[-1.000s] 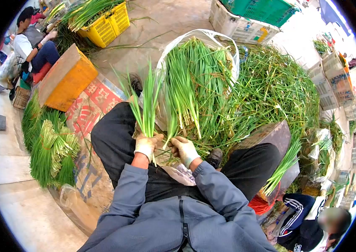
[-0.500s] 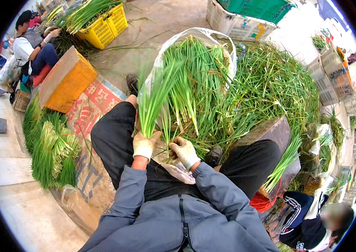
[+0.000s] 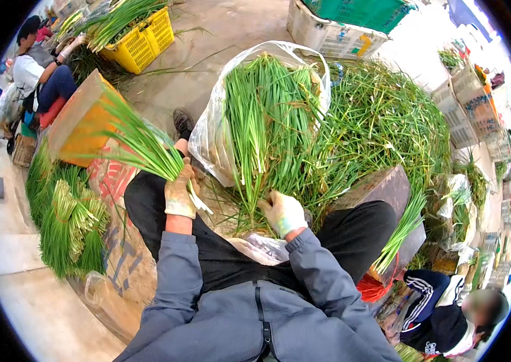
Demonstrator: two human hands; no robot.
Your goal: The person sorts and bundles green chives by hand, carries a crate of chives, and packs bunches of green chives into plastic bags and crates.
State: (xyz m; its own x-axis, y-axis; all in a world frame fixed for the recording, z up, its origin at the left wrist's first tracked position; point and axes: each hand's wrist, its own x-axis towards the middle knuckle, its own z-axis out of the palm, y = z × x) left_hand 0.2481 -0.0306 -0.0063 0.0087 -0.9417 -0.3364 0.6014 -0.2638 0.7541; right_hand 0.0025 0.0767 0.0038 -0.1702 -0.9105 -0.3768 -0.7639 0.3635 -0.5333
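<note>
Two hands in view, both in off-white gloves. Left hand (image 3: 181, 192) is closed around a bunch of long green leafy stalks with white ends (image 3: 140, 148); the leaves fan up and left, partly in front of an orange-yellow box-shaped block (image 3: 77, 123), blurred at the tips; the white ends stick out below the fist. Right hand (image 3: 281, 212) has curled fingers at the lower ends of a heap of long green stalks (image 3: 246, 114); cannot tell whether it grips any. That heap lies in and spills from an open clear plastic bag (image 3: 205, 145) in front of the person. To its right, a big tangled pile of loose green leaves (image 3: 388, 114). Near the right knee, a small bunch of green stalks (image 3: 401, 232) lies on a dark block (image 3: 367, 187). Left side, on the floor: stacked green bundles with pale ends (image 3: 74, 220). Farther off, a yellow plastic crate (image 3: 146, 45) with greens, beside a seated person (image 3: 56, 78).
</note>
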